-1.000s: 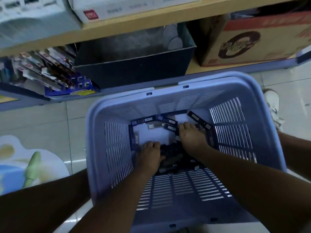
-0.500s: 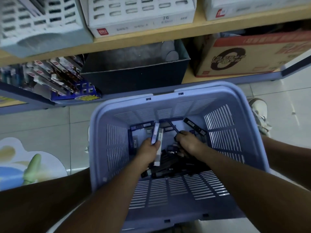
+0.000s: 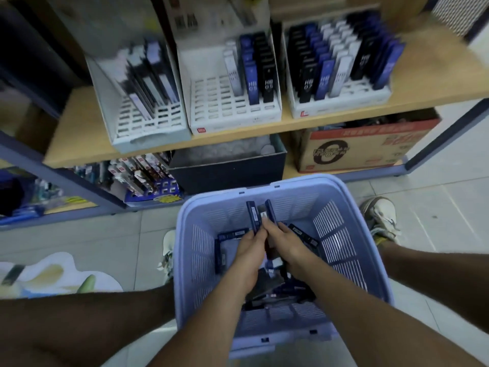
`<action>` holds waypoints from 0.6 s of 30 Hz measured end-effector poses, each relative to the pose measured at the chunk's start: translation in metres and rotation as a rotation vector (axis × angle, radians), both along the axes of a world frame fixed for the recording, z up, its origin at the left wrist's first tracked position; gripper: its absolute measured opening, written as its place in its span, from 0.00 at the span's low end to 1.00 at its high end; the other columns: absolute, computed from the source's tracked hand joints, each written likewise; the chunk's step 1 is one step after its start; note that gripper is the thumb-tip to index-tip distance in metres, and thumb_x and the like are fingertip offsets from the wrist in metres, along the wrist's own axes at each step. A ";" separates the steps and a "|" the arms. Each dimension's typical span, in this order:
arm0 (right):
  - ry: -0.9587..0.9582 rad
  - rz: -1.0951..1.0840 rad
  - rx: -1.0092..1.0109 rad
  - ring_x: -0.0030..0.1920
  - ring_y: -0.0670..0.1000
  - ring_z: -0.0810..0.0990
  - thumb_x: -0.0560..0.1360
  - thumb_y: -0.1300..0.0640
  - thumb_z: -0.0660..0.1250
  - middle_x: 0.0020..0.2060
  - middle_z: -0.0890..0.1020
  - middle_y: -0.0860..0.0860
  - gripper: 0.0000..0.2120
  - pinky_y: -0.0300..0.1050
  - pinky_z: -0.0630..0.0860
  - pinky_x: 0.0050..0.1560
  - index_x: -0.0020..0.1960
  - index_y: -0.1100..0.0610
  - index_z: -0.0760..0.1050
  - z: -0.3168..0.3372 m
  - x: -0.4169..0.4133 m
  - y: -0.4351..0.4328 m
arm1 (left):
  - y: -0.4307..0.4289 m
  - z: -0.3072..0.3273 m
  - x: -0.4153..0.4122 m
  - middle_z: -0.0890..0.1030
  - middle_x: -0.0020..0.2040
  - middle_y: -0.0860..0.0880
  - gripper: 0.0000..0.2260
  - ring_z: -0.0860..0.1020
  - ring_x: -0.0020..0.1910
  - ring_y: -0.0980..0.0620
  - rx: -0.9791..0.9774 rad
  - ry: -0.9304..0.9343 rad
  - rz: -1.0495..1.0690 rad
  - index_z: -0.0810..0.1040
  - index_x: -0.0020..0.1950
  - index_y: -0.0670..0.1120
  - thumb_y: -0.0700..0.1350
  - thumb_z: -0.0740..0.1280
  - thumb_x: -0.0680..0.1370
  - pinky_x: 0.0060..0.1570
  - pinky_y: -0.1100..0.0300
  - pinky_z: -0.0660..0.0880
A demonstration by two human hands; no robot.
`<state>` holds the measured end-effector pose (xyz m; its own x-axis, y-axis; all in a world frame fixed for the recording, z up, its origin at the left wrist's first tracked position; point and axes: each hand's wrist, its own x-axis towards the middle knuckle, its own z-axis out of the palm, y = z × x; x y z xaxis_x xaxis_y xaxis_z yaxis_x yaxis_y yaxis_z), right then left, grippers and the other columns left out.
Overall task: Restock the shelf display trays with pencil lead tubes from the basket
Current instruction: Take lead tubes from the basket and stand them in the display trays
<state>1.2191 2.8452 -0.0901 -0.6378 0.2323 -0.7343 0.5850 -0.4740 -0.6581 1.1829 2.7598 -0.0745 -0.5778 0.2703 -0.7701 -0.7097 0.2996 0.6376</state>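
Observation:
A lilac slatted basket (image 3: 352, 250) stands on the floor between my knees, with several dark pencil lead tubes (image 3: 304, 234) lying in its bottom. My left hand (image 3: 250, 254) grips a blue tube (image 3: 252, 215) upright over the basket. Close beside it, my right hand (image 3: 288, 246) holds another blue tube (image 3: 271, 213) upright. Three white display trays sit on the wooden shelf above: the left tray (image 3: 148, 123), the half-filled middle tray (image 3: 211, 102) and the fuller right tray (image 3: 352, 102).
Under the shelf are a dark open box (image 3: 227, 176), a printed cardboard carton (image 3: 365, 149) and a rack of carded goods (image 3: 143, 178). My shoes (image 3: 381, 215) rest on grey floor tiles either side of the basket.
Both hands rose from the pile at the basket's bottom, each lifting a tube. My view tilted up, bringing the shelf trays into sight.

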 end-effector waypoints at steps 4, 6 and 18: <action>0.050 -0.018 0.035 0.43 0.51 0.85 0.75 0.39 0.67 0.45 0.86 0.54 0.27 0.47 0.82 0.47 0.62 0.60 0.76 0.032 0.003 -0.001 | -0.005 0.025 -0.004 0.80 0.59 0.51 0.16 0.78 0.55 0.53 -0.004 0.134 -0.112 0.73 0.67 0.47 0.51 0.58 0.82 0.61 0.55 0.74; 0.105 0.004 0.063 0.30 0.47 0.82 0.79 0.46 0.65 0.32 0.84 0.52 0.20 0.40 0.77 0.32 0.54 0.63 0.79 0.050 0.005 0.000 | -0.006 0.038 -0.009 0.83 0.52 0.48 0.13 0.81 0.52 0.50 0.016 0.193 -0.155 0.76 0.62 0.47 0.49 0.59 0.82 0.55 0.54 0.78; 0.259 -0.019 -0.041 0.25 0.48 0.67 0.76 0.57 0.70 0.28 0.73 0.51 0.07 0.38 0.61 0.24 0.45 0.58 0.73 0.137 -0.005 0.047 | -0.022 0.137 -0.066 0.75 0.35 0.50 0.10 0.70 0.29 0.54 -0.109 0.676 -0.528 0.73 0.63 0.49 0.44 0.58 0.83 0.30 0.63 0.68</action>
<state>1.2144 2.8926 0.0464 -0.8014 0.2197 -0.5563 0.3905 -0.5124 -0.7649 1.1168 2.7380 0.0629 -0.7407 0.5771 -0.3439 0.0609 0.5674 0.8212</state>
